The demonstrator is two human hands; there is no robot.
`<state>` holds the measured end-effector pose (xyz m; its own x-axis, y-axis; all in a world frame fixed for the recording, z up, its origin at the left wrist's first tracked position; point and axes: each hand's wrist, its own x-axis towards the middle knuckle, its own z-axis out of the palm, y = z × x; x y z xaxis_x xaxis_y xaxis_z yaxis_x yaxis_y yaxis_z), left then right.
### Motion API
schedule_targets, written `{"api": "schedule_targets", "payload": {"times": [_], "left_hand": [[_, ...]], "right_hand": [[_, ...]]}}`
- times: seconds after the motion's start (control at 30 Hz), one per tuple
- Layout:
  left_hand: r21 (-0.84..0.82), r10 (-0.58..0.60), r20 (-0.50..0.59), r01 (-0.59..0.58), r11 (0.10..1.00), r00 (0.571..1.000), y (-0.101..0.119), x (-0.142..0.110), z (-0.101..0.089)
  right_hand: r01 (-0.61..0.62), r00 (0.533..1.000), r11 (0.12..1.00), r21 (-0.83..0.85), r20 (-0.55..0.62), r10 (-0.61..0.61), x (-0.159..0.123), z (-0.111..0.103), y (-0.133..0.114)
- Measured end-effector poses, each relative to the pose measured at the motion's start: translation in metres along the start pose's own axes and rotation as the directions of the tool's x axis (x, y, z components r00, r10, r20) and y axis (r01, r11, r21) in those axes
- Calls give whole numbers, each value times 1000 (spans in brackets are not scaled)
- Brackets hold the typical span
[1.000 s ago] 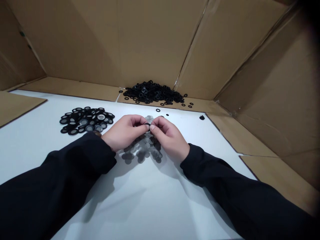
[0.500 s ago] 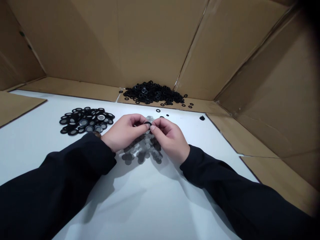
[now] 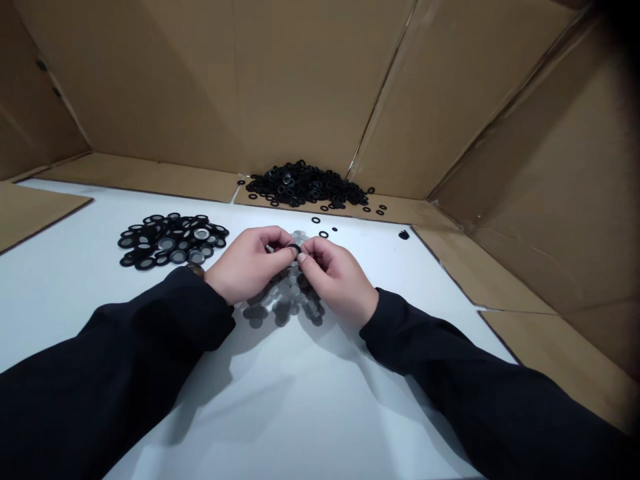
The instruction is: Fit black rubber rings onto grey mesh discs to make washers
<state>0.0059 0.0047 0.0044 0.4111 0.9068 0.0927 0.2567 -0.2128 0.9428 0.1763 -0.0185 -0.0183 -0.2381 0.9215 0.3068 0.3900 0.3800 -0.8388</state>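
My left hand [image 3: 257, 261] and my right hand [image 3: 339, 277] meet at the middle of the white table, both closed in a pinch. Between their fingertips is a small black rubber ring [image 3: 296, 249], mostly covered by the thumbs and fingers. Whether a disc sits inside the ring I cannot make out. Under and in front of the hands lies a spread of thin grey mesh discs [image 3: 283, 310], partly overlapping. To the left of my left hand is a pile of black rings with grey discs in them [image 3: 173, 241].
A heap of black rings [image 3: 305, 185] rests on the cardboard strip at the back. Loose rings [image 3: 324, 235] lie between it and my hands. A small black lump [image 3: 403, 235] is at the right. Cardboard walls [image 3: 300, 80] enclose the table [image 3: 320, 413] at the back and sides.
My right hand has shifted very slightly left and its thumb has moved along the ring. A loose ring behind the hands shows more fully. Both hands keep their pinch.
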Motion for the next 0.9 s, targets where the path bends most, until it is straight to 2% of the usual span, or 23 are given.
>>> {"api": "schedule_targets", "payload": {"times": [0.23, 0.4, 0.47, 0.6, 0.7, 0.9], "left_hand": [[48, -21, 73, 18, 999, 997, 5, 0, -1], [29, -46, 71, 44, 999, 996, 2, 0, -2], [-11, -46, 46, 46, 999, 998, 0, 1, -2], [-84, -48, 33, 51, 995, 998, 1, 2, 0], [-73, -53, 65, 57, 996, 996, 3, 1, 3], [-97, -50, 99, 59, 993, 994, 3, -1, 1]], "right_hand": [[6, 998, 999, 42, -60, -3, -2, 1, 2], [38, 999, 999, -15, 16, -38, -2, 0, 4], [62, 998, 998, -31, 6, -61, -2, 0, 4], [208, 966, 955, -210, -109, -234, 0, 0, 4], [308, 923, 898, -315, -130, -362, 1, -1, 5], [407, 896, 873, -271, -68, -438, 2, -5, 8]]}}
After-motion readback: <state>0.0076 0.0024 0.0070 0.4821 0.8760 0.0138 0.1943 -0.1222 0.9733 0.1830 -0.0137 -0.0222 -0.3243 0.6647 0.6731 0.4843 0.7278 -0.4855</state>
